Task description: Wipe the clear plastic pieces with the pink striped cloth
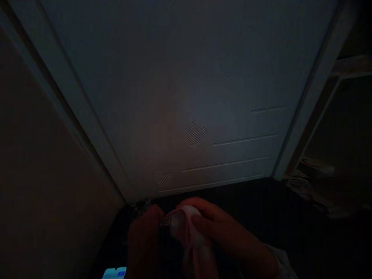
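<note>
The picture is very dark. In the head view my right hand (pixel 216 221) is closed round a pink and white cloth (pixel 197 232), which hangs down below the fingers. A small clear, rounded, bulb-shaped thing (pixel 174 223) lies against the cloth, its narrow end pointing left. At that narrow end are the closed fingers of my left hand (pixel 147 226), which seem to pinch it. Shadow hides most of the left fingers. What the clear thing is exactly does not show.
Ahead stands a pale door (pixel 162 97) with carved hearts and lines. Small clear things (pixel 141 207) lie on the dark surface beyond my left hand. A lit phone screen (pixel 114 273) shows at the bottom. Pale items (pixel 302 186) lie at the right by a frame.
</note>
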`<state>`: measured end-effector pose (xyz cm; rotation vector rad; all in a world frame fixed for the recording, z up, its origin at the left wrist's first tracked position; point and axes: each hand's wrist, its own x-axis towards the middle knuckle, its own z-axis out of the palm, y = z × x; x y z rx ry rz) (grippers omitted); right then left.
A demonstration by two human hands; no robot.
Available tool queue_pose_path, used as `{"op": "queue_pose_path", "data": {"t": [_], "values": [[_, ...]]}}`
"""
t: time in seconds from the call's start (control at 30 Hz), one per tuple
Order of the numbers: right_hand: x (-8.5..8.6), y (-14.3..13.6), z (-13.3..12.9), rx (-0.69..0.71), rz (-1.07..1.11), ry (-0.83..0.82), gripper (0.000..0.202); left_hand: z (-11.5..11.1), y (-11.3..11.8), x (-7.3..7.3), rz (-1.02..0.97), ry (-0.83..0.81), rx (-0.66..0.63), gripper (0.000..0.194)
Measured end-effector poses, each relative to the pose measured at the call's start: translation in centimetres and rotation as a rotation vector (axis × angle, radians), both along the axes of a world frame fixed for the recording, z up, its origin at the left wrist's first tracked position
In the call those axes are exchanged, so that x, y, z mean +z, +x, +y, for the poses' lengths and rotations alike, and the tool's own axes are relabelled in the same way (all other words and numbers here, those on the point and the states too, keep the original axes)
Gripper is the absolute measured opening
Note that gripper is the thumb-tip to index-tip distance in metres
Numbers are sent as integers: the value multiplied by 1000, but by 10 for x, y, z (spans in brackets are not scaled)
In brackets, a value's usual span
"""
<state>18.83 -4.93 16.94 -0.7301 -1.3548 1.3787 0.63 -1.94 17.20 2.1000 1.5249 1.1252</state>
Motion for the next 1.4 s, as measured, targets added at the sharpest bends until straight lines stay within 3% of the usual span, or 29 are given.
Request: {"op": "queue_pose_path", "data": {"t": [0.2, 0.4, 0.53, 0.73, 0.93, 1.03, 1.2, 1.4], "values": [[3, -3, -6, -35, -135, 32, 32, -2, 3, -2, -2, -25, 19, 23], [4, -7, -8, -202, -401, 243, 17, 1, 7, 0, -30, -42, -28, 31], [2, -7, -5, -296, -495, 324, 20, -3, 18, 1, -69, -24, -23, 37], [-4, -11, 1, -411, -358, 264, 32, -14, 36, 1, -92, 63, -9, 34], [-5, -9, 4, -174, 0, 5, 37, -17, 34, 4, -62, 189, 5, 35], [0, -5, 1, -139, -106, 36, 27, -15, 30, 5, -34, 224, -2, 38], [7, -7, -4, -220, -326, 161, 16, -11, 24, 5, 61, 321, -55, 42], [0, -14, -3, -402, -391, 182, 25, -7, 24, -9, 95, 415, -66, 48]]}}
